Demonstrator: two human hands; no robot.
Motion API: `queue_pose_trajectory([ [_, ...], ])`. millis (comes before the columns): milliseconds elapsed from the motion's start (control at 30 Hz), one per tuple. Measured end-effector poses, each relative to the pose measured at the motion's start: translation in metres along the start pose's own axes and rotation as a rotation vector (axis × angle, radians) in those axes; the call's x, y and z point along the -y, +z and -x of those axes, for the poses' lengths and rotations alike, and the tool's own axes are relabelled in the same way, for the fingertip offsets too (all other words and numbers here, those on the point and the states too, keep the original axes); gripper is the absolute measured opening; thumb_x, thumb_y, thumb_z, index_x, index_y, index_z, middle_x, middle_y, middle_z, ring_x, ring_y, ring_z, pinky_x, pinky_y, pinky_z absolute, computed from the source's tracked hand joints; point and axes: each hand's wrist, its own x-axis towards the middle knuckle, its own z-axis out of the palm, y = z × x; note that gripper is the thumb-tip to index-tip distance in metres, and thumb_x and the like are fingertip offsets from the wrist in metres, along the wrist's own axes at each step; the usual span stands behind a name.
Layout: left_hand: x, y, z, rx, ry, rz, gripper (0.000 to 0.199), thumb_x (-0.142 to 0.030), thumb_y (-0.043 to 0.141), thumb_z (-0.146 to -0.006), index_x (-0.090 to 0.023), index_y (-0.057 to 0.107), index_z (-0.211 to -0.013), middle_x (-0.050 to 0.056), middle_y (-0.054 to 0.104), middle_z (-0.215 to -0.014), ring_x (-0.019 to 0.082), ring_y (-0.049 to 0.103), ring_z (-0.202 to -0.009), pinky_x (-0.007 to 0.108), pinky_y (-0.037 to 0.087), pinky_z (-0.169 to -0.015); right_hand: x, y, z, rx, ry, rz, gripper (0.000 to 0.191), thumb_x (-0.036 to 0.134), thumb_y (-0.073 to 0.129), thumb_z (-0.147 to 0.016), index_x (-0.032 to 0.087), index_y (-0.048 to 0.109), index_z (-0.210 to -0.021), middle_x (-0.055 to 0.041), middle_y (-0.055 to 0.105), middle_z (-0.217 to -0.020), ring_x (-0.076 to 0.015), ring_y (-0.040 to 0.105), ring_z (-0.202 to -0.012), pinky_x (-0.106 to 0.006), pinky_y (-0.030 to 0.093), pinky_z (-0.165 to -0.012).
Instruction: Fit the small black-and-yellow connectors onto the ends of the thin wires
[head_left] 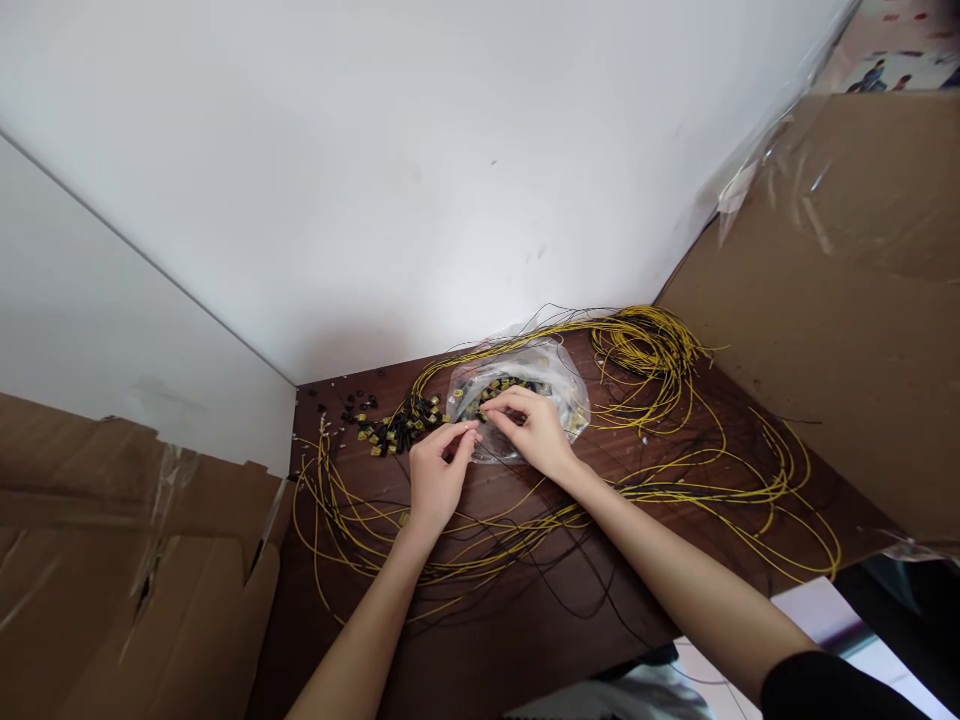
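- In the head view, we see our left hand (435,478) and right hand (535,432) meeting at the centre of the frame. On each, thumb and forefinger come together; anything between them is too small for us to tell whether it is gripped.
- The clear, crumpled plastic bag (571,398) lies just behind and under our fingertips, with small yellow-and-black pieces (517,384) showing in it. A loose pile of similar black and yellow parts (401,428) sits left of centre.
- We could snag the long, loose bundle of yellow and black wires (690,492) running beneath our forearms; a sleeve or wrist catching a loop would drag it.
- The round coil of thin yellow and black wires (651,322), right of centre, has strands trailing over the bag, so a tug there might shift the bag and spill pieces.
- A small part dropped from a light pinch could get lost among the scattered black bits (361,400).
- The white wall panel (450,190) limits reach behind; brown cardboard (855,320) bounds the right, torn cardboard (105,590) the lower left.
- Our easiest withdrawal seems to be toward the lower centre, over the dark brown tabletop (517,650).
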Motion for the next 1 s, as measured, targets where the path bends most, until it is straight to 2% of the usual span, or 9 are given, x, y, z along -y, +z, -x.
queue_pose_trajectory([
  [300, -0.01, -0.001, 0.0, -0.061, -0.11, 0.118, 0.02, -0.028, 0.062, -0.074, -0.015, 0.07, -0.086, 0.005, 0.07, -0.078, 0.015, 0.063, -0.065, 0.024, 0.052, -0.057, 0.013, 0.007, 0.006, -0.002, 0.082, -0.222, 0.012, 0.019, 0.059, -0.078, 0.018, 0.07, -0.084, -0.0038, 0.063, -0.079, -0.0131, 0.059, -0.07, -0.024, 0.045, -0.061],
  [467, -0.012, -0.001, 0.0, -0.071, -0.115, 0.105, 0.022, -0.03, 0.066, -0.07, -0.016, 0.071, -0.086, 0.005, 0.071, -0.079, 0.014, 0.062, -0.062, 0.025, 0.052, -0.056, 0.018, 0.007, 0.007, 0.02, 0.115, -0.279, 0.011, 0.02, 0.062, -0.076, 0.017, 0.07, -0.083, -0.004, 0.065, -0.077, -0.0134, 0.06, -0.07, -0.024, 0.047, -0.062],
  [633, -0.011, 0.0, 0.001, -0.043, -0.096, 0.09, 0.024, -0.03, 0.062, -0.074, -0.016, 0.07, -0.093, 0.006, 0.07, -0.08, 0.015, 0.063, -0.065, 0.023, 0.05, -0.054, 0.014, 0.003, 0.005, 0.041, 0.197, -0.376, 0.016, 0.024, 0.06, -0.078, 0.016, 0.069, -0.088, -0.0045, 0.069, -0.078, -0.0147, 0.063, -0.067, -0.026, 0.049, -0.063],
  [733, -0.008, 0.0, 0.002, -0.036, -0.049, 0.034, 0.022, -0.029, 0.064, -0.073, -0.017, 0.07, -0.089, 0.006, 0.07, -0.084, 0.015, 0.062, -0.067, 0.024, 0.05, -0.059, 0.009, -0.003, 0.002, -0.032, 0.162, -0.235, 0.016, 0.021, 0.056, -0.08, 0.016, 0.068, -0.089, -0.0051, 0.07, -0.082, -0.0153, 0.064, -0.072, -0.026, 0.049, -0.066],
  [800, -0.005, 0.001, 0.002, -0.045, -0.03, 0.024, 0.021, -0.029, 0.065, -0.072, -0.017, 0.07, -0.087, 0.005, 0.069, -0.083, 0.014, 0.062, -0.068, 0.025, 0.05, -0.063, 0.005, -0.006, 0.001, -0.028, 0.088, -0.071, 0.015, 0.017, 0.055, -0.08, 0.016, 0.069, -0.086, -0.005, 0.069, -0.085, -0.0156, 0.063, -0.076, -0.026, 0.048, -0.068],
  [1000, -0.005, 0.001, 0.002, -0.075, -0.042, 0.066, 0.024, -0.029, 0.068, -0.069, -0.016, 0.067, -0.089, 0.001, 0.064, -0.07, 0.012, 0.057, -0.062, 0.023, 0.047, -0.062, -0.002, 0.0, 0.006, 0.219, -0.147, 0.23, 0.018, 0.009, 0.052, -0.081, 0.018, 0.068, -0.083, -0.0066, 0.064, -0.101, -0.0181, 0.057, -0.095, -0.033, 0.044, -0.086],
])
